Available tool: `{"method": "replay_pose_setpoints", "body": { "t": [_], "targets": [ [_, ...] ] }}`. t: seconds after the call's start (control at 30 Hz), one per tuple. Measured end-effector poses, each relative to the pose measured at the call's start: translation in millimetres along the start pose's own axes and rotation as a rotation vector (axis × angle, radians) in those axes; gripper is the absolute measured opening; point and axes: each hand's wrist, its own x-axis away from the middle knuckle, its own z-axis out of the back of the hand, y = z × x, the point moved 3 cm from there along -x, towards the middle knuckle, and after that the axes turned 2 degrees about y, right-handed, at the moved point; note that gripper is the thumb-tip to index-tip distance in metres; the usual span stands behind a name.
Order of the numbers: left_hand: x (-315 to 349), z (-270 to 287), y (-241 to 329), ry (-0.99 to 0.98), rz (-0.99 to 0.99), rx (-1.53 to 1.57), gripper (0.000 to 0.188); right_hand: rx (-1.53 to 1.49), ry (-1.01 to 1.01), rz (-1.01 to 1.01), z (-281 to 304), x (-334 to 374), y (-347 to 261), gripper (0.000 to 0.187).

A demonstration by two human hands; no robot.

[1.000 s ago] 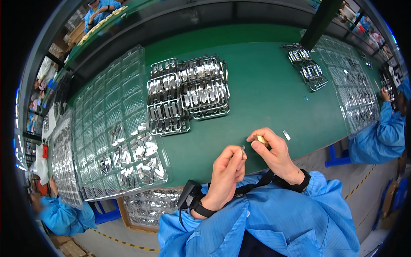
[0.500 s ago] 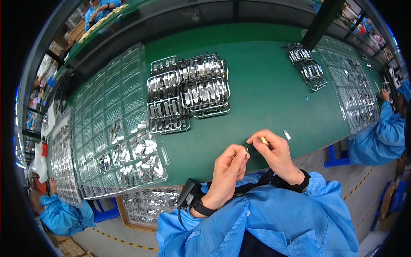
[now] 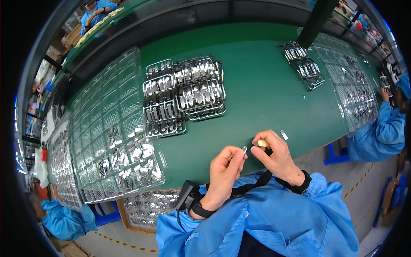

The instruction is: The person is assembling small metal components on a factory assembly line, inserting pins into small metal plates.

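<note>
Between thumb and forefinger, my left hand (image 3: 224, 167) pinches a small shiny elongated piece (image 3: 244, 149) with a rounded end. Just to its right, my right hand (image 3: 277, 155) has its fingers curled round a small pale yellow block (image 3: 263, 143), whose material I cannot make out. A gap separates the block from the shiny piece. Beyond my right hand, a similar loose piece (image 3: 284, 134) lies on the green tabletop (image 3: 252, 92). Both hands are above the table's near edge.
Stacked frames of shiny pieces (image 3: 200, 92) stand mid-table; a smaller group of frames (image 3: 305, 66) is at the far right. To the left, a clear compartment tray (image 3: 96, 111) holds loose pieces; another clear tray (image 3: 349, 85) lies right. A dark post (image 3: 317, 23) rises at the back. Co-workers sit on both sides.
My right thumb and fingertips have opened away from the left hand, showing more of the yellow block. My left hand still pinches the shiny piece. The whole view has shifted slightly.
</note>
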Motion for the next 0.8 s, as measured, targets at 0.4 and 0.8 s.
{"method": "replay_pose_setpoints", "body": {
  "t": [0.4, 0.8],
  "targets": [
    [2, -1, -1, -0.07, 0.09, 0.168, 0.016, 0.043, -0.038, 0.27, -12, 4, -3, 0.011],
    [2, -1, 0, -0.077, 0.083, 0.17, 0.017, 0.061, -0.025, 0.264, -14, 5, -4, 0.012]
  ]
}}
